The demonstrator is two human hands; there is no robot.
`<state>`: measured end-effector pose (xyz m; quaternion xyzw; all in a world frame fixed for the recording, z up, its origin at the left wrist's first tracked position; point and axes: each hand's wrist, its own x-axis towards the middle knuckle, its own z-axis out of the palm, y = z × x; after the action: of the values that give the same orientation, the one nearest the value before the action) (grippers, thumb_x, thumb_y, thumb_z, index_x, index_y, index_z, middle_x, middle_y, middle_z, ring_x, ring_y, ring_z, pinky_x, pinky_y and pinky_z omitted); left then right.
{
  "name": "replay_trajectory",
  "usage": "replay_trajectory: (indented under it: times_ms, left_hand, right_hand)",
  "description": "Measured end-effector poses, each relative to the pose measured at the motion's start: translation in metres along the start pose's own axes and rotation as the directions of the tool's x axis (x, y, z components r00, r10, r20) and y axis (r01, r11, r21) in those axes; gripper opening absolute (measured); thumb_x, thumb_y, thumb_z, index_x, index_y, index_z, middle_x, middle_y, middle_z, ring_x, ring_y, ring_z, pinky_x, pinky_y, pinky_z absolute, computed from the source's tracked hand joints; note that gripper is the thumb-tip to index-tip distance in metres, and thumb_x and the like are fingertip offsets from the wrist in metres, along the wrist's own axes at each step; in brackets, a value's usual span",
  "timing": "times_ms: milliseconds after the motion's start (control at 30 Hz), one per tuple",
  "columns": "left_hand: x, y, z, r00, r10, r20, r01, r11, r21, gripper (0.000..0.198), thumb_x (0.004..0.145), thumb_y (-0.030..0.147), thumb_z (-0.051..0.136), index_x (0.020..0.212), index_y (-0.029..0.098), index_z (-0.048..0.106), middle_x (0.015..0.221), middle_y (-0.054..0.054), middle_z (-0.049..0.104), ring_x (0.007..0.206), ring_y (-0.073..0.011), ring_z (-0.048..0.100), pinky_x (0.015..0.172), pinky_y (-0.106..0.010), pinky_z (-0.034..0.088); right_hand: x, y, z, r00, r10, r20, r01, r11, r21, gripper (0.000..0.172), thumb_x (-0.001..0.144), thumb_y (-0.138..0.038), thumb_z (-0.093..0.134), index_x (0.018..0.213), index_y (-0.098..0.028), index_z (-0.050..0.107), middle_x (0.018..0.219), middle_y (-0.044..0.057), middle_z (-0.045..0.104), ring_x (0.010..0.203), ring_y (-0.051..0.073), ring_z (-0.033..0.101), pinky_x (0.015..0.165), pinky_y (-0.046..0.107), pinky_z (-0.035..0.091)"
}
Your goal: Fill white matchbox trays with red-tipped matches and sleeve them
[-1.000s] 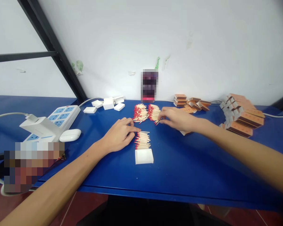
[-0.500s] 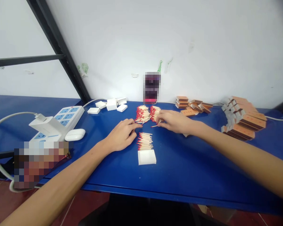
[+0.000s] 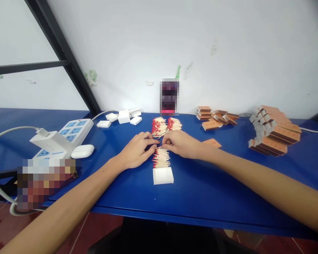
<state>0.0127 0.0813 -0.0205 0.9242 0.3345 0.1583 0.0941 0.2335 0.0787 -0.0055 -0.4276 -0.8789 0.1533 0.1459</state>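
My right hand (image 3: 181, 144) is closed in a pinch on a match (image 3: 159, 147), at the top of a row of matches (image 3: 161, 158) with red heads to the left. My left hand (image 3: 137, 151) rests on the table left of that row, its index finger and thumb apart and close to the same match. Just below the row lies a white matchbox tray (image 3: 163, 175), open side up. Beyond my hands are two heaps of loose matches, a left heap (image 3: 159, 127) and a right heap (image 3: 175, 124); my fingers cover part of their near edges.
White matchbox trays (image 3: 124, 116) lie at the back left. Orange matchbox sleeves (image 3: 212, 125) and a larger stack of sleeves (image 3: 277, 135) stand to the right. On the left are a power strip (image 3: 78, 129) and a white case (image 3: 82, 151). A blurred upright object (image 3: 169, 97) leans on the wall.
My right hand has moved left and nearer with the match, from beside the right heap to the top of the row. My left hand has hardly moved. An orange sleeve now shows beside my right wrist.
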Motion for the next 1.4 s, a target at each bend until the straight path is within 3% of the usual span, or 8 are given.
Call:
replay_trajectory:
  times_ms: [100,233,400,767,967,1067,1233,1400]
  left_hand:
    - [0.0,0.001,-0.001,1.0,0.013,0.01,-0.013,1.0,-0.022,0.037,0.101,0.032,0.039,0.124,0.021,0.066,0.103,-0.008,0.057,0.099,-0.0237,0.053,0.092,-0.041,0.044]
    - [0.0,0.003,0.0,1.0,0.013,0.014,-0.013,0.999,-0.045,0.037,0.101,0.031,0.04,0.127,0.022,0.064,0.107,-0.008,0.057,0.103,-0.0239,0.053,0.095,-0.043,0.043]
    - [0.0,0.004,0.0,0.999,0.02,0.039,-0.018,0.999,-0.051,0.038,0.1,0.03,0.041,0.131,0.026,0.061,0.111,-0.008,0.056,0.107,-0.0243,0.051,0.096,-0.044,0.041]
    - [0.0,0.001,-0.001,0.999,-0.031,0.023,0.031,0.999,0.018,0.04,0.1,0.033,0.036,0.129,0.022,0.061,0.108,-0.008,0.055,0.1,-0.0245,0.051,0.094,-0.044,0.041]
    - [0.0,-0.003,0.0,0.998,-0.06,0.001,0.06,0.997,0.044,0.04,0.1,0.032,0.036,0.128,0.02,0.062,0.107,-0.008,0.056,0.099,-0.0248,0.052,0.093,-0.044,0.041]
    - [0.0,-0.003,0.001,0.999,-0.048,0.0,0.048,0.998,0.033,0.04,0.1,0.032,0.036,0.13,0.022,0.06,0.106,-0.008,0.056,0.099,-0.0246,0.051,0.092,-0.043,0.041]
    - [-0.001,-0.001,0.0,1.0,0.004,0.028,-0.005,1.0,0.029,0.041,0.099,0.031,0.038,0.134,0.025,0.058,0.107,-0.007,0.054,0.099,-0.0241,0.05,0.091,-0.042,0.041]
    - [-0.001,0.003,-0.002,0.997,0.041,0.065,-0.044,0.998,0.039,0.042,0.099,0.03,0.038,0.135,0.027,0.059,0.107,-0.008,0.052,0.098,-0.0241,0.049,0.088,-0.041,0.039]
  right_hand:
    - [-0.003,0.001,-0.006,0.999,0.017,-0.032,-0.015,0.998,0.066,0.013,0.091,-0.018,0.056,0.086,-0.017,0.068,0.077,0.001,0.069,0.068,0.013,0.059,0.065,0.024,0.04]
    - [-0.014,0.033,-0.025,0.989,0.045,-0.138,-0.071,0.979,-0.19,0.016,0.092,-0.02,0.054,0.092,-0.018,0.07,0.091,0.007,0.068,0.082,0.019,0.061,0.074,0.03,0.042]
    - [-0.022,0.057,-0.032,0.989,0.131,-0.065,-0.146,0.912,-0.384,0.022,0.096,-0.027,0.051,0.104,-0.02,0.071,0.101,0.009,0.065,0.088,0.023,0.061,0.069,0.03,0.039]
    - [-0.016,0.046,-0.024,0.999,-0.029,0.025,0.038,0.882,-0.471,0.025,0.1,-0.029,0.044,0.102,-0.021,0.068,0.096,0.007,0.064,0.084,0.02,0.059,0.062,0.029,0.033]
    - [-0.005,0.032,-0.013,0.994,-0.103,0.027,0.103,0.865,-0.491,0.029,0.102,-0.03,0.039,0.099,-0.018,0.066,0.103,0.01,0.066,0.085,0.021,0.06,0.072,0.032,0.037]
    - [-0.002,0.022,-0.007,0.994,-0.113,0.006,0.104,0.89,-0.445,0.026,0.101,-0.026,0.042,0.095,-0.017,0.066,0.102,0.011,0.066,0.087,0.021,0.059,0.077,0.033,0.039]
    - [0.0,0.011,-0.006,0.999,-0.038,0.01,0.039,0.993,-0.11,0.017,0.095,-0.022,0.052,0.089,-0.017,0.067,0.093,0.007,0.07,0.083,0.018,0.061,0.073,0.029,0.042]
    - [-0.002,0.013,-0.009,1.0,0.029,0.013,-0.029,0.999,0.03,0.017,0.09,-0.019,0.055,0.081,-0.018,0.069,0.087,0.004,0.073,0.076,0.016,0.062,0.069,0.027,0.043]
